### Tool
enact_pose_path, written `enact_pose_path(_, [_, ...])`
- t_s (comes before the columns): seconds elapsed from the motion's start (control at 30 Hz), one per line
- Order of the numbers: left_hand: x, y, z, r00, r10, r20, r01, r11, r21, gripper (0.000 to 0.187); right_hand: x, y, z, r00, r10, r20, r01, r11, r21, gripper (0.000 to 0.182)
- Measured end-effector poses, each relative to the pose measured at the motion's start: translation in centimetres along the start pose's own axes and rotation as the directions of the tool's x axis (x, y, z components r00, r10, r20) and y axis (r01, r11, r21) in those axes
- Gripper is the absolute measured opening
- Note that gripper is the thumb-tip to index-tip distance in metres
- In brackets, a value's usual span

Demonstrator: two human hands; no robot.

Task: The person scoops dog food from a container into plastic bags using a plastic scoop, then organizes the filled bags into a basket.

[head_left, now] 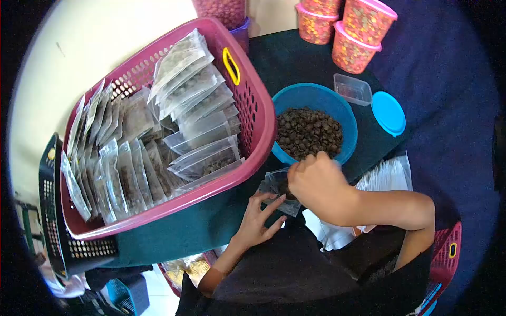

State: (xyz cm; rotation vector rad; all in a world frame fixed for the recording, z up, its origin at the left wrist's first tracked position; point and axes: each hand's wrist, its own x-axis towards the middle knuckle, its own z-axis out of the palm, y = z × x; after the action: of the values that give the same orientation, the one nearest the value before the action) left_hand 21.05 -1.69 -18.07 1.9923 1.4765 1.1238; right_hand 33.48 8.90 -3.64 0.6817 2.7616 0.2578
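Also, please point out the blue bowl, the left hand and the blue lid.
Blue bowl point(313, 96), head view: inner far wall.
Left hand point(254, 223), head view: back of hand.
Blue lid point(389, 113), head view: middle.

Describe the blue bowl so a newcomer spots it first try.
Start from the big pink basket full of clear packets, taking up the left of the table. Just right of it on the dark cloth is the blue bowl. Unlike the flat blue lid further right, it is deep, wide and holds brown pieces.
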Motion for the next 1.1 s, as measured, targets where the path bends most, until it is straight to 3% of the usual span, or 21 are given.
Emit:
enact_pose_path(0.1, [-0.1,-0.4,-0.2,0.999,0.038,0.011,-0.038,0.999,0.006,0.048,0.3,-0.6,-0.4,0.993,-0.036,0.113,0.047,0.993,-0.104,0.016])
enact_pose_path(0.2, [-0.2,-0.7,-0.4,0.999,0.039,0.012,-0.039,0.999,-0.005,0.047,-1.0,1.4,-1.8,1.0,0.022,-0.004,-0.022,1.0,0.021,0.02])
enact_pose_path(0.3, [-0.4,-0.8,-0.4,0.999,0.031,0.016,-0.031,0.999,-0.026,0.047,-2.8,4.8,-3.8,0.937,0.3,-0.178,-0.258,0.939,0.226,0.037])
enact_pose_path(0.37, [-0.4,-0.8,-0.3,1.0,0.029,0.011,-0.029,0.999,-0.028,0.047,-2.9,7.1,-2.8,0.867,0.416,-0.275,-0.32,0.887,0.334,0.044])
enact_pose_path(0.5, [-0.1,-0.7,-0.1,0.999,0.045,0.028,-0.044,0.999,-0.011,0.048,-0.9,9.0,2.7,0.865,0.499,-0.059,-0.433,0.8,0.416,0.051])
enact_pose_path(0.57, [0.1,-0.6,-0.1,0.999,0.039,0.034,-0.039,0.999,-0.014,0.048,-0.6,8.9,5.0,0.859,0.508,-0.071,-0.445,0.807,0.388,0.056])
enact_pose_path(0.6, [0.3,-0.5,-0.2,0.999,0.041,0.03,-0.04,0.999,-0.022,0.047,-0.9,8.5,5.4,0.814,0.469,-0.342,-0.341,0.864,0.372,0.058])
enact_pose_path(0.63, [0.5,-0.5,-0.3,0.999,0.043,0.025,-0.042,0.999,-0.03,0.047,-1.3,7.8,5.4,0.706,0.396,-0.587,-0.245,0.914,0.322,0.059])
enact_pose_path(0.7, [0.7,-0.6,-0.4,0.999,0.036,0.033,-0.036,0.999,-0.018,0.047,-3.8,6.4,4.3,0.679,0.475,-0.56,-0.252,0.867,0.431,0.06])
enact_pose_path(0.77, [0.7,-0.7,-0.2,0.999,0.027,0.038,-0.027,1.0,-0.005,0.047,-6.9,5.3,4.5,0.697,0.538,-0.474,-0.08,0.716,0.694,0.056])
enact_pose_path(0.83, [0.7,-0.8,-0.2,1.0,0.012,0.022,-0.012,1.0,-0.006,0.047,-8.7,4.0,8.1,0.85,0.469,-0.24,-0.029,0.497,0.867,0.054])
enact_pose_path(0.9, [1.0,-0.8,-0.1,1.0,0.018,0.021,-0.018,1.0,-0.009,0.047,-7.5,1.2,11.7,0.867,0.486,-0.109,-0.018,0.248,0.968,0.055])
enact_pose_path(0.97, [1.0,-0.5,0.4,1.0,0.009,0.022,-0.008,1.0,-0.024,0.047,-4.9,-1.7,15.9,0.743,0.652,-0.152,0.069,0.151,0.986,0.061])
enact_pose_path(1.1, [1.7,-0.4,0.7,0.999,0.054,-0.009,-0.054,0.998,-0.02,0.045,-0.4,-4.5,20.9,0.721,0.674,-0.157,0.215,-0.002,0.977,0.065])
